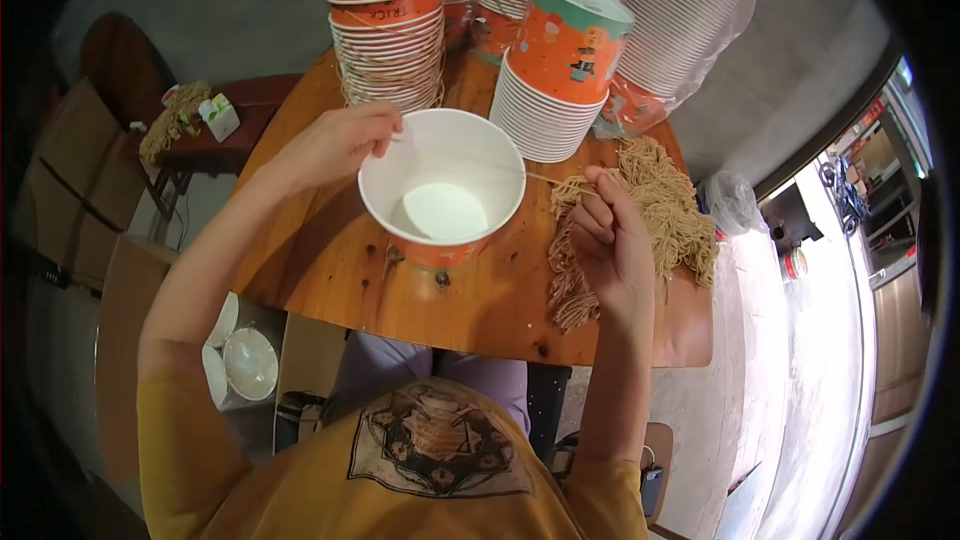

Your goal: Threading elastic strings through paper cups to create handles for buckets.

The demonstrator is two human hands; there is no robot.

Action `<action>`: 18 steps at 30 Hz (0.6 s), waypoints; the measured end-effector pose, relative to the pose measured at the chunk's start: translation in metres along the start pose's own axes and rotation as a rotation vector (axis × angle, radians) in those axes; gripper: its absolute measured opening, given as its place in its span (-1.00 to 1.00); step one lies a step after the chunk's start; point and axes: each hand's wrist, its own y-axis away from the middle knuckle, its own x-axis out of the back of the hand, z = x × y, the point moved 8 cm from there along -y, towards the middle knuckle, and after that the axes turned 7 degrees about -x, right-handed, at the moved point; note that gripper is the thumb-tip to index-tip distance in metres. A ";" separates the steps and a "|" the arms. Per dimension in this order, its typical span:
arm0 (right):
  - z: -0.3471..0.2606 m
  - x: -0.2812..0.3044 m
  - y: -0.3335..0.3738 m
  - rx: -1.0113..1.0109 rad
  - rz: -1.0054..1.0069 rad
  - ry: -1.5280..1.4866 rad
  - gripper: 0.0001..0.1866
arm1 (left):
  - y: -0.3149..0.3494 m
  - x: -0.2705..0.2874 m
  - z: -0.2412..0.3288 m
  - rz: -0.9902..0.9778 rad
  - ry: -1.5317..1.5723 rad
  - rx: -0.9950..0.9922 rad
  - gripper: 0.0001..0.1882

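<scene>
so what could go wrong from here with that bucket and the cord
The strand in the right hand is close to a loose, tangled heap of cord, so it might snag there. A hard pull could perhaps shift or tip the bucket, with the left hand up by its rim. The tall bucket stack stands just beyond that hand and might be bumped.

This looks like a small workroom or shop. Tall piles of orange and white paper tubs and a big heap of tan string sit on a shiny brown wooden table. The room has a plain grey wall. On the right, there is bright, pale ground and a dark motorbike.
</scene>
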 end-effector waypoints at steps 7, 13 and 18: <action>0.018 -0.030 0.008 -0.004 0.002 -0.155 -0.79 | -0.015 0.005 0.040 0.311 0.191 -0.062 -0.87; 0.026 -0.084 0.021 0.077 -0.156 -0.241 -0.68 | -0.002 -0.070 0.145 0.392 0.962 0.149 -0.46; 0.022 -0.052 0.016 0.091 -0.005 -0.242 -0.68 | 0.009 -0.089 0.137 0.333 1.047 0.354 -0.60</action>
